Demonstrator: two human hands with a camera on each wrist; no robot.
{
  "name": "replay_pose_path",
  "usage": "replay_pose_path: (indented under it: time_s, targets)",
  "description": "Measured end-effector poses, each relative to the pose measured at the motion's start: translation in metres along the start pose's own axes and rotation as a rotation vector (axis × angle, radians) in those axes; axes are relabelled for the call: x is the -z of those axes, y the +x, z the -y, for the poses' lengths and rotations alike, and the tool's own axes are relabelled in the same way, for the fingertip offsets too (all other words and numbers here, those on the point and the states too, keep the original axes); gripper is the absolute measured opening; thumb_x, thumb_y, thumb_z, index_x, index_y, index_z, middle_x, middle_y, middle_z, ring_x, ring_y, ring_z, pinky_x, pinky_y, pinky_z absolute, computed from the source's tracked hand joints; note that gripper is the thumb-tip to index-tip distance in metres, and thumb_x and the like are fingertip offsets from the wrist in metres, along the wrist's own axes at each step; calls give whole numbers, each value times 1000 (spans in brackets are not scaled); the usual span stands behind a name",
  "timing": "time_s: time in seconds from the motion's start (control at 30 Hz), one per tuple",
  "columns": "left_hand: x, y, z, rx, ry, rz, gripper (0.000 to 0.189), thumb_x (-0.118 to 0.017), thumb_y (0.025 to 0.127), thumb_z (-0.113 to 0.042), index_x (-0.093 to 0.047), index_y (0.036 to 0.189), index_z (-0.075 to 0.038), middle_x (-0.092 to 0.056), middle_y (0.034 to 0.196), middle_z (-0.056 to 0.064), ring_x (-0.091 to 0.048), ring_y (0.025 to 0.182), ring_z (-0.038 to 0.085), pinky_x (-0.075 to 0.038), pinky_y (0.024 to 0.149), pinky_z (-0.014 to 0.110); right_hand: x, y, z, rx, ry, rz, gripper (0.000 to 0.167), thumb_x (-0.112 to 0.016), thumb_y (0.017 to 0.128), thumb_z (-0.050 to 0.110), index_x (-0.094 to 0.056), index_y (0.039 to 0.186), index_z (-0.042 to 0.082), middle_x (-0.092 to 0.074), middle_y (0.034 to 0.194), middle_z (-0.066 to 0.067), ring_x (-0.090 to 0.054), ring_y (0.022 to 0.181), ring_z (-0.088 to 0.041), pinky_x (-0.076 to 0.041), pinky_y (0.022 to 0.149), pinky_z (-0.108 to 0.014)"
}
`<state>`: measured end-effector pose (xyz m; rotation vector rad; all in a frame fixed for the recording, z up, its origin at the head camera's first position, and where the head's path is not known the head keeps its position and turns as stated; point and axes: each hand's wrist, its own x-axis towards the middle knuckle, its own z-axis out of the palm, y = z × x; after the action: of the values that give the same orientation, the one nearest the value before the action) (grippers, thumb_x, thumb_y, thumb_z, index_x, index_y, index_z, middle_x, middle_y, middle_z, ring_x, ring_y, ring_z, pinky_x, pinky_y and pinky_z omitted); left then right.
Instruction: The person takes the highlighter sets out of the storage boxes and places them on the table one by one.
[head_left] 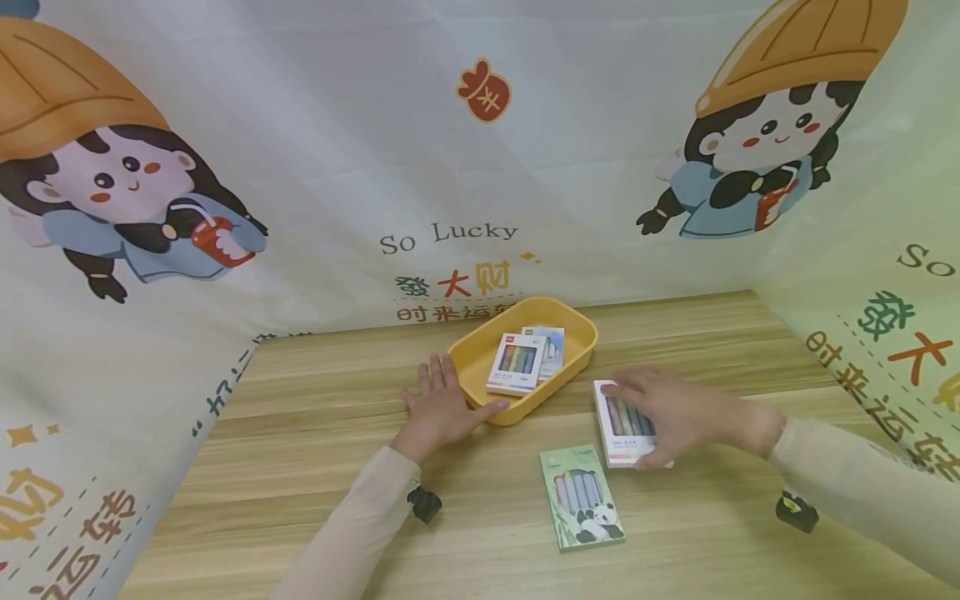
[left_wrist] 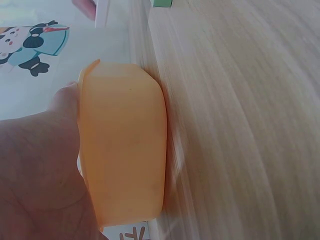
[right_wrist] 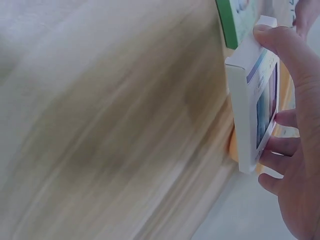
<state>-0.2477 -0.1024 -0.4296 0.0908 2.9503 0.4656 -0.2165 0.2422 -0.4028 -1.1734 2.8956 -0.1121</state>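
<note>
A yellow tray stands near the back of the table with two boxes inside: a white crayon box overlapping a pale blue-and-white box. My left hand touches the tray's left end, fingers spread, thumb along the near rim. In the left wrist view the tray's side wall fills the middle. My right hand grips another white crayon box by its edges, thumb on the near edge and fingertips at the far one. Whether this box touches the table, I cannot tell.
A green panda box with coloured sticks in its window lies on the wooden table, just left of and nearer than the held box. Printed cloth rises behind the table and along both sides.
</note>
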Motion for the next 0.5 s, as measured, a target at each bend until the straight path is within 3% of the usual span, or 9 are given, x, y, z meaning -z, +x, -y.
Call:
replay_pose_path:
  time_s: [0.5]
  targets:
    - [2,-1,0,-4,-11,8,131,-48,78,-86,10,157,1,14,165,22,10,153,44,-6,114,76,-14,-21,16,41,39,24,104,-80,67,59,-43,148,7,-45,149,-27,-46,135,-47,-38,110,-62]
